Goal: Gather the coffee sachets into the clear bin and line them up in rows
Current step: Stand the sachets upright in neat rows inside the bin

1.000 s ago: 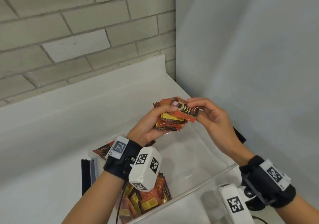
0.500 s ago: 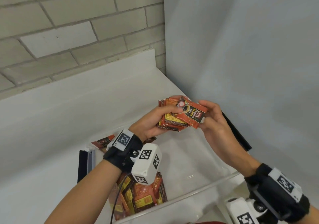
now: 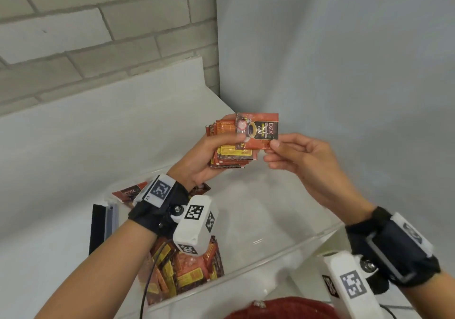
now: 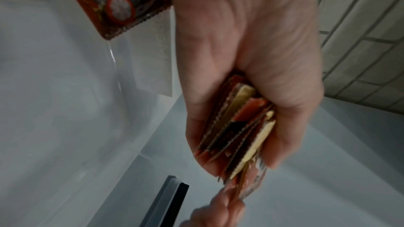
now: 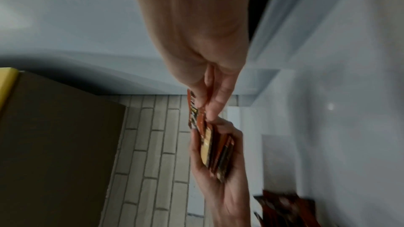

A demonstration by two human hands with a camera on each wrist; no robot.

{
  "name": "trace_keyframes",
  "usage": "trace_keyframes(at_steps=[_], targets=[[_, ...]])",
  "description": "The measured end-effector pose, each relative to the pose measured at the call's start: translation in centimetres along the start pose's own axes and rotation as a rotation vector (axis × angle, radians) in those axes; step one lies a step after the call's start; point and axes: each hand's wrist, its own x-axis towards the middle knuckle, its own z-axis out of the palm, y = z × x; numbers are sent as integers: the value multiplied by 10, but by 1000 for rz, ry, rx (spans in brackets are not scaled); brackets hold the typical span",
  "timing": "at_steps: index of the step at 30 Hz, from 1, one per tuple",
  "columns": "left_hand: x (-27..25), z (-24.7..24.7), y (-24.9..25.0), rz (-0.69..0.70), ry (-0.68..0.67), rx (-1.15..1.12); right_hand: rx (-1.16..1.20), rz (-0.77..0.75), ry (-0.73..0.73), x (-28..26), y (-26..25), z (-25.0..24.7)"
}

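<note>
White counter [image 3: 73, 146], brick wall behind. Above clear bin [image 3: 307, 241]: left hand [image 3: 209, 156] gripped sachet stack [image 3: 231, 153]; right hand [image 3: 299, 161] pinched top D2X sachet [image 3: 261, 129].

Head looks down; wrists close, facing fingers; all share sachet stack [image 3: 231, 151]

A plain staging corner, perhaps a storeroom or test space more than a home: a painted grey brick wall [image 3: 98, 35] meets a smooth pale panel [image 3: 332, 60] above a bare white counter [image 3: 86, 141]. A brown cardboard box [image 5: 54, 135] shows blurrily in the right wrist view.
</note>
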Motion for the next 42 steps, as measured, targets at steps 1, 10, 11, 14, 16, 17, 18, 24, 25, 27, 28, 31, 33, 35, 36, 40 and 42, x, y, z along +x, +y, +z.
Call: trace_keyframes(at_steps=[1, 10, 11, 14, 16, 17, 18, 24, 25, 27, 28, 31, 33, 35, 36, 40, 42], targets=[[0, 0, 1, 23, 6, -51, -59, -23, 13, 2, -10, -3], [2, -11, 12, 199, 146, -294, -1320, -174, -272, 23, -60, -9], [2, -11, 12, 184, 171, -270, -1397, -161, -321, 27, -53, -3], [1, -9, 12, 137, 227, -207, -1538, -103, -430, 40, -33, 10], [0, -9, 11, 114, 237, -191, -1571, -82, -453, 50, -27, 13], [0, -9, 12, 104, 238, -185, -1577, -63, -460, 54, -25, 14], [-1, -8, 12, 95, 237, -182, -1582, -42, -467, 58, -24, 14], [0, -8, 10, 66, 227, -163, -1626, 18, -502, 67, -25, 17], [0, -8, 10, 66, 225, -162, -1640, 17, -499, 68, -24, 18], [0, -8, 10, 68, 223, -154, -1652, 14, -496, 69, -22, 19], [0, -8, 10, 67, 222, -152, -1654, 17, -497, 70, -21, 19], [-1, -8, 10, 66, 216, -151, -1660, 12, -504, 70, -20, 19], [-1, -8, 10, 58, 216, -152, -1659, 8, -502, 71, -20, 19], [-1, -8, 10, 57, 217, -152, -1649, 16, -499, 71, -20, 18], [-2, -8, 10, 58, 216, -153, -1641, 18, -501, 71, -20, 18], [-2, -8, 9, 54, 216, -151, -1586, 7, -480, 69, -23, 14], [-2, -9, 9, 54, 211, -156, -1552, -7, -459, 69, -25, 11]])
